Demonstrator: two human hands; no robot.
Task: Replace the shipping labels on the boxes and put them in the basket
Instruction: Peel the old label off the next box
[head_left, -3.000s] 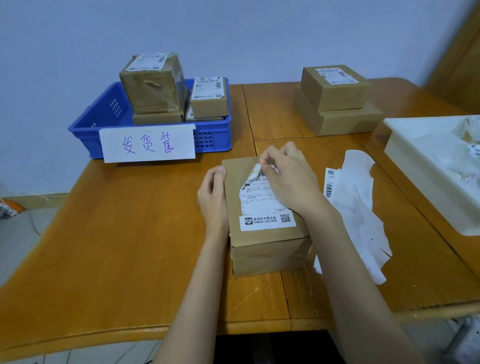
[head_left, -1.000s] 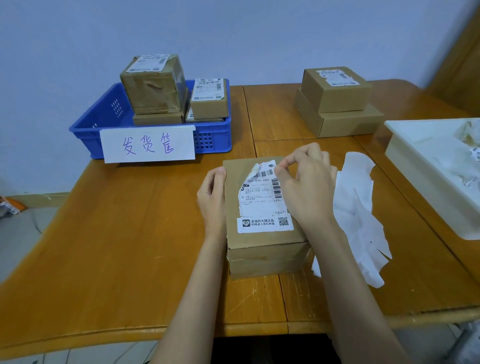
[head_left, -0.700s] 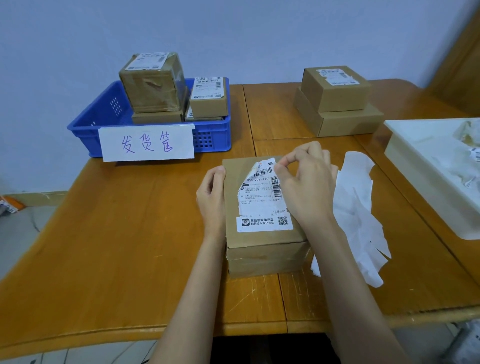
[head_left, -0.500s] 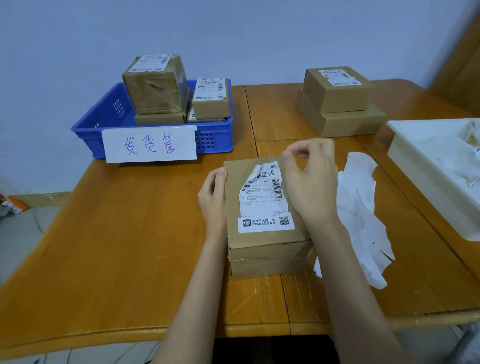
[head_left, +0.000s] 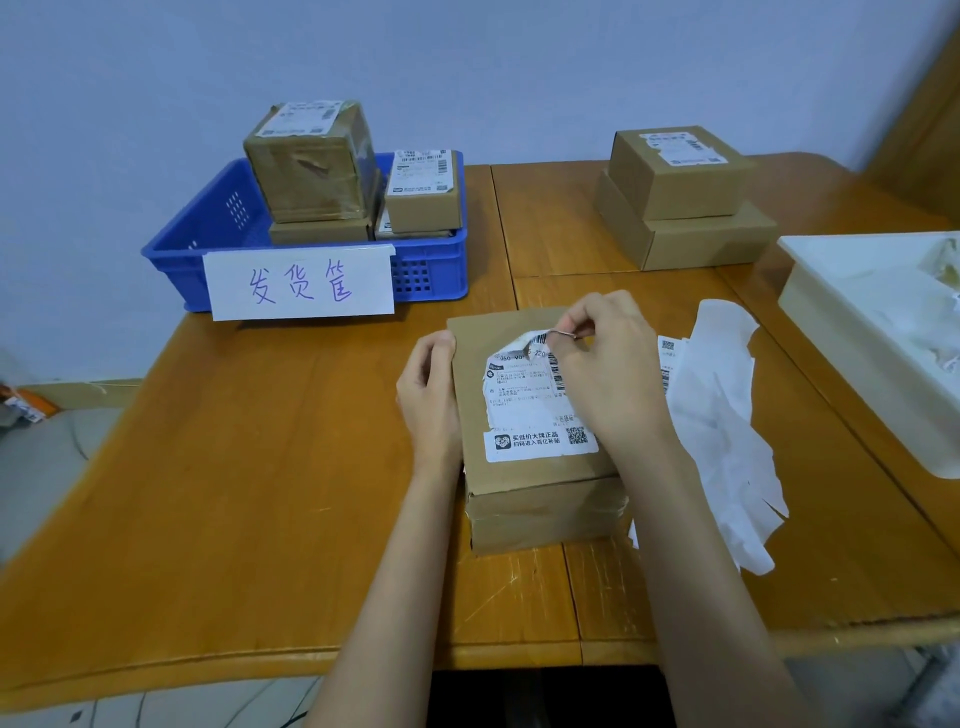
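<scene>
A flat brown cardboard box (head_left: 524, 483) lies in front of me on the wooden table. Its white shipping label (head_left: 524, 410) is torn and curled up at the top. My right hand (head_left: 608, 374) pinches that lifted top edge of the label. My left hand (head_left: 431, 395) grips the box's left side. The blue basket (head_left: 218, 234) with a handwritten paper sign stands at the back left and holds several labelled boxes (head_left: 311, 161).
Two stacked brown boxes (head_left: 680, 197) stand at the back right, the upper one labelled. White backing paper and loose labels (head_left: 727, 415) lie right of the box. A white tray (head_left: 852, 332) with paper scraps sits at the far right edge.
My right hand lifted off the label's right edge, rose briefly, then came back down and now pinches the torn top edge. My left hand has stayed on the box's side.
</scene>
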